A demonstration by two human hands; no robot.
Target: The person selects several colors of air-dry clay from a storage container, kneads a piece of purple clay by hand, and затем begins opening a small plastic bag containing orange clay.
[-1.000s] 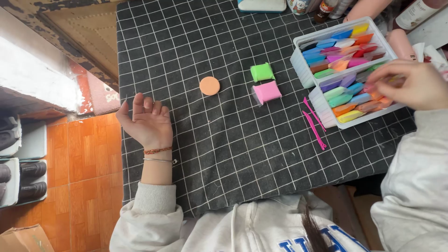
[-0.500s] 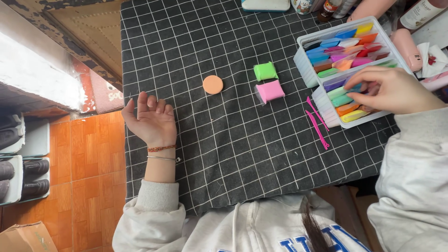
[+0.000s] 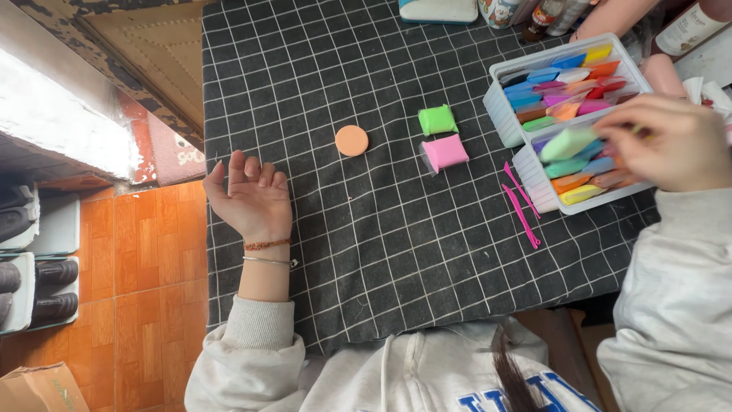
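My left hand point(image 3: 252, 200) rests flat on the dark checked cloth point(image 3: 366, 259) near its left edge, fingers loosely apart, holding nothing. My right hand point(image 3: 671, 141) is over the white clay box point(image 3: 509, 122) at the right and grips a pale green clay packet point(image 3: 568, 143) lifted above the rows. The box holds several coloured clay packets. On the cloth lie an orange clay disc point(image 3: 351, 140), a green clay packet point(image 3: 438, 120) and a pink clay packet point(image 3: 444, 152).
Two pink plastic modelling tools point(image 3: 521, 202) lie beside the box. A light blue-white container point(image 3: 438, 9) and small bottles point(image 3: 543, 15) stand at the cloth's far edge. Orange floor tiles point(image 3: 137, 290) and shoes on a rack point(image 3: 30, 275) lie left.
My right hand has pulled a pale green packet up out of the box. My left hand stays in place on the cloth.
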